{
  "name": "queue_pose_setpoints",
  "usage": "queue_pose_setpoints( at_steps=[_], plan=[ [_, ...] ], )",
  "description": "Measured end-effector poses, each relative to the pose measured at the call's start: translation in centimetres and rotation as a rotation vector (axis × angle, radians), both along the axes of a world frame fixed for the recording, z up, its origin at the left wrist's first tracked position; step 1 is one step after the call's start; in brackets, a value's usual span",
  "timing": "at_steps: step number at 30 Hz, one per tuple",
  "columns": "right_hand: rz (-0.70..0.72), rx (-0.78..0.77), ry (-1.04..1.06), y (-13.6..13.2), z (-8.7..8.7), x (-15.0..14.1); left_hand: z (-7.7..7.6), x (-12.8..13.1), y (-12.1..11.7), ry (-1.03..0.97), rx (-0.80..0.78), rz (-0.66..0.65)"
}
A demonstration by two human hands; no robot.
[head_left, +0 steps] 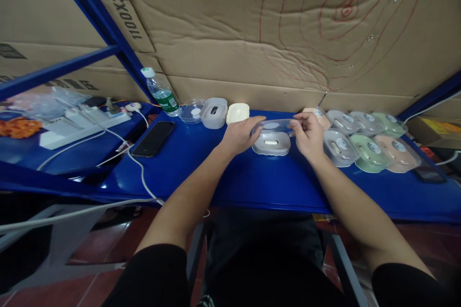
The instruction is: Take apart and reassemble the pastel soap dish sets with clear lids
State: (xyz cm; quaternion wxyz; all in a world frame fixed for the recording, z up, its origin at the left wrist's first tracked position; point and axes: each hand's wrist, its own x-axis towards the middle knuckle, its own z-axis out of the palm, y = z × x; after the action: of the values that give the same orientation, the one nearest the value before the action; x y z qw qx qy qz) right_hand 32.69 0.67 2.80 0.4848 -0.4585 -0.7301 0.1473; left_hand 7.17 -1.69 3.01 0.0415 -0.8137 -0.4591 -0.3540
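A seated person in black sleeves works with both bare hands at a blue tabletop (266,182). Between the hands is a clear plastic lid (279,126) with a round pale label, held up just above the far part of a small grey container (272,147). The left hand (240,135) has its fingers bent around the lid's left end, the gap between thumb and fingers narrow. The right hand (309,135) pinches the lid's right end between thumb and fingertips, the other fingers curled inward. I cannot tell from here whether the lid touches the container's rim. Inside the grey container lies a short white bar (271,142).

To the right, just beyond the right hand, lidded containers stand in two close rows: a peach one (317,113) partly behind that hand, and others in grey, green and peach.

To the far left of the hands stand a cream container (237,114), a stack of grey containers (214,117), more clear lids (190,114) and a green-labelled bottle (164,98). A dark phone (154,139) lies nearer, on the left.
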Motion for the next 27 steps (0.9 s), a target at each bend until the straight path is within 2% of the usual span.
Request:
queue_pose_setpoints(
  at_steps=[5,10,13,15,17,19,22,27],
  plan=[
    [0.039,-0.083,0.102,0.2,-0.3,-0.5,0.1,-0.6,0.1,-0.101,0.086,0.092],
    [0.076,-0.078,0.037,-0.5,-0.4,-0.9,0.2,-2.0,0.6,-0.137,0.063,0.159],
    [0.139,-0.044,-0.018,-0.5,-0.6,-0.6,0.3,-4.2,1.8,-0.384,0.120,0.373],
    [0.135,-0.004,-0.060,-0.3,-0.6,-0.4,0.3,-6.8,3.0,-0.632,0.207,0.599],
    [0.097,0.008,-0.106,-0.1,-0.6,-0.3,0.2,-10.0,4.3,-0.896,0.250,0.751],
    [0.066,-0.011,-0.147,0.0,-0.6,-0.3,0.0,-12.9,5.2,-1.110,0.241,0.839],
    [0.055,-0.031,-0.191,0.1,-0.5,-0.4,-0.8,-15.5,5.9,-1.253,0.221,0.941],
    [0.073,-0.015,-0.234,0.2,-0.5,-0.4,-2.3,-16.1,6.2,-1.288,0.102,1.013]
  ],
)
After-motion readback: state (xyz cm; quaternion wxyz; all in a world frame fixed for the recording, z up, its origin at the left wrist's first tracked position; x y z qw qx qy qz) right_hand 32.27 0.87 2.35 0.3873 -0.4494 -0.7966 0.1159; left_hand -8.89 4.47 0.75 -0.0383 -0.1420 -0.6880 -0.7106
